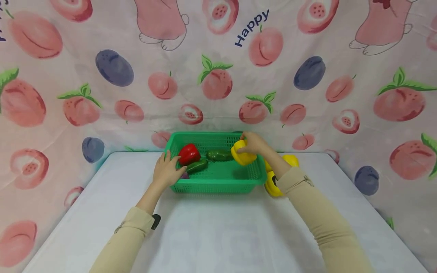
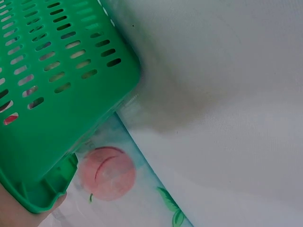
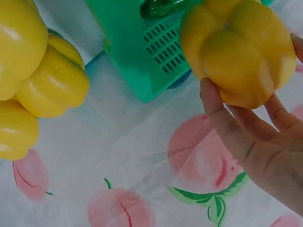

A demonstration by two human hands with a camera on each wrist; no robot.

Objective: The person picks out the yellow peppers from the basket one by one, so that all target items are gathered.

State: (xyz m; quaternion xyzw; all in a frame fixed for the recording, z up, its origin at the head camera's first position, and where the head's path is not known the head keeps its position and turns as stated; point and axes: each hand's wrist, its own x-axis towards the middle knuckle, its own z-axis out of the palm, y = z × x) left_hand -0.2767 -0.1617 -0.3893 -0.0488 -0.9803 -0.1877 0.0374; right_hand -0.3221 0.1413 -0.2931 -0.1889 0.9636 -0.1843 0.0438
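My right hand (image 1: 254,144) holds a yellow bell pepper (image 1: 243,153) over the right end of a green plastic basket (image 1: 215,182). In the right wrist view, the fingertips grip the lobed end of that pepper (image 3: 236,56). My left hand (image 1: 165,170) rests on the basket's left rim with its fingers spread over the edge. Near those fingers, inside the basket, lie a red bell pepper (image 1: 189,154), a long green vegetable (image 1: 197,166) and a purple item (image 1: 184,175) partly hidden by the hand. Another dark green vegetable (image 1: 219,155) lies by the back wall.
Several yellow bell peppers (image 1: 273,185) stand on the white table (image 1: 218,231) just right of the basket, partly behind the right forearm. A fruit-printed cloth (image 1: 218,98) hangs behind the table's far edge. The left wrist carries a black band (image 1: 156,222).
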